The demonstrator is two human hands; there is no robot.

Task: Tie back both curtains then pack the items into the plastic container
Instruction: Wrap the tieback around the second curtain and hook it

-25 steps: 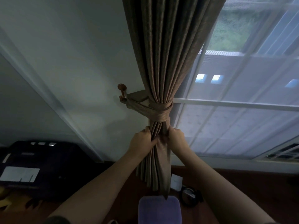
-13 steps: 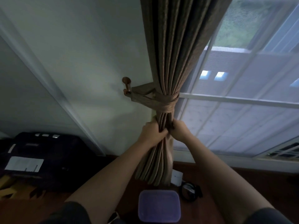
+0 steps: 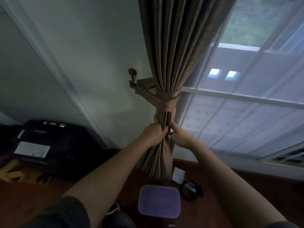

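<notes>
Curtain (image 3: pixel 169 51), brown and pleated, hangs at left edge of window (image 3: pixel 246 112), gathered into a tight bundle by matching tieback (image 3: pixel 164 99) that loops to a wooden wall hook (image 3: pixel 132 74). This curtain looks tied; hands are only dressing the folds beneath the band. Second curtain not in view, so its state cannot be judged. Packing appears not begun: plastic container (image 3: pixel 158 201) sits on the dark wood floor directly below, purple lid on, with a small white card (image 3: pixel 178 174) and a black looped item (image 3: pixel 190 189) lying loose just beside it. Left hand (image 3: pixel 155 134) fisted around the bundle just under the tieback, knuckles up. Right hand (image 3: pixel 178 136) touching it from the window side, fingers pinching the outer pleats. Both forearms reach up and forward, converging at the cloth.
</notes>
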